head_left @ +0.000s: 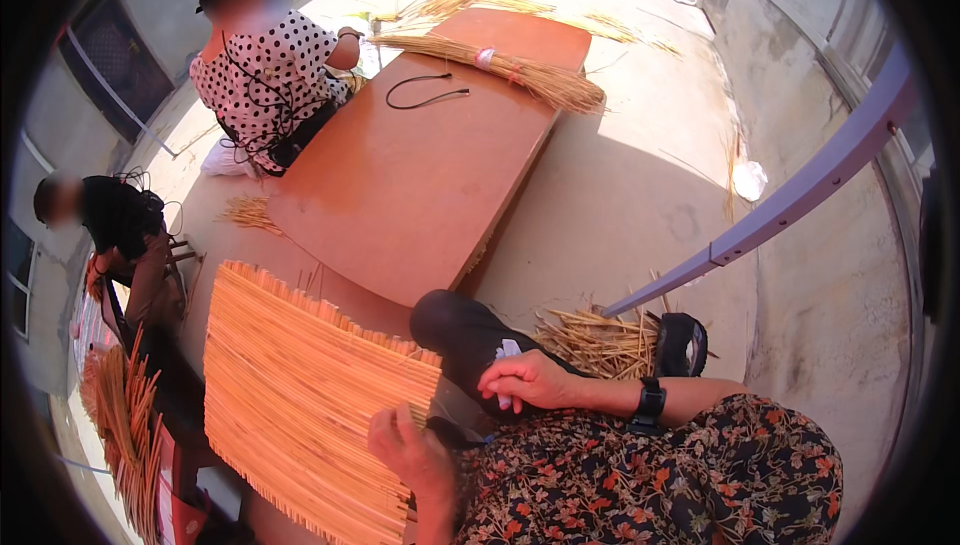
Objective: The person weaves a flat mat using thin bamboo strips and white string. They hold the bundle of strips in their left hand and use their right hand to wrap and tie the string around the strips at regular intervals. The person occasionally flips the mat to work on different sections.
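A mat of straw stalks [310, 395] laid side by side slants across the space in front of me, its stalk ends making a ragged upper edge. By its right edge is my left hand [408, 447], fingers bent and somewhat apart, with nothing visible in them; whether they touch the stalks is hard to see. My right hand [530, 381] is closed around a small white object [508, 349] above my dark-trousered leg [455, 330]. Most of that object is hidden by the fingers, so its kind does not show.
A brown tabletop [430, 175] bears a tied straw bundle [490, 63] and a black cord [430, 90]. Cut stalks [590, 340] lie beside a purple metal bar [770, 225]. Another straw bundle [125, 415] stands left. Two people sit nearby, in a dotted shirt [265, 85] and black top [120, 215].
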The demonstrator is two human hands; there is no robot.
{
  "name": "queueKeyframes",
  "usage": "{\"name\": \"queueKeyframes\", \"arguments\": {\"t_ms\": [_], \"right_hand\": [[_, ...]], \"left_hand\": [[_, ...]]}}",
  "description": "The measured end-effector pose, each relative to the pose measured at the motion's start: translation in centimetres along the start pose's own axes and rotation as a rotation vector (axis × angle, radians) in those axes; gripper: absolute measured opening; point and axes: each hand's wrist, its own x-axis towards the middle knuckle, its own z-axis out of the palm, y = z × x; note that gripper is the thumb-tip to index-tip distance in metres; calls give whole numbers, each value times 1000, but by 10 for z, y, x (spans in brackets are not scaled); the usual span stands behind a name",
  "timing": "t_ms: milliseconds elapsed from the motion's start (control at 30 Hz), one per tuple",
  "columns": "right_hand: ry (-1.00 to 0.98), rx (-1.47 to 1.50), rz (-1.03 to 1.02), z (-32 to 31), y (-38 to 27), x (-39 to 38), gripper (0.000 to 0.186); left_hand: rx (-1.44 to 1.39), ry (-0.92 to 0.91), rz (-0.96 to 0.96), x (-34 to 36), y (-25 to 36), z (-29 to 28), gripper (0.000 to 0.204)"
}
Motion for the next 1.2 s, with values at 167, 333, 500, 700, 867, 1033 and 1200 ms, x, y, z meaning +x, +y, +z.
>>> {"name": "queueKeyframes", "arguments": {"t_ms": [167,333,500,700,867,1033,1200], "right_hand": [[7,12,-15,3,0,3,18],[9,27,-19,9,-3,7,19],[24,147,93,18,-5,9,20],[55,159,106,-1,-4,10,22],[60,164,164,13,-6,0,22],[93,212,135,12,-11,-1,20],[213,300,49,6,-21,-4,19]], "left_hand": [[2,52,-4,4,-1,0,54],[-2,98,23,14,-3,-15,54],[-35,298,-135,40,-13,-61,49],[-193,412,-140,38,3,-53,51],[-206,373,102,36,10,-66,53],[-244,223,354,50,17,-51,55],[-160,104,499,58,16,-33,26]]}}
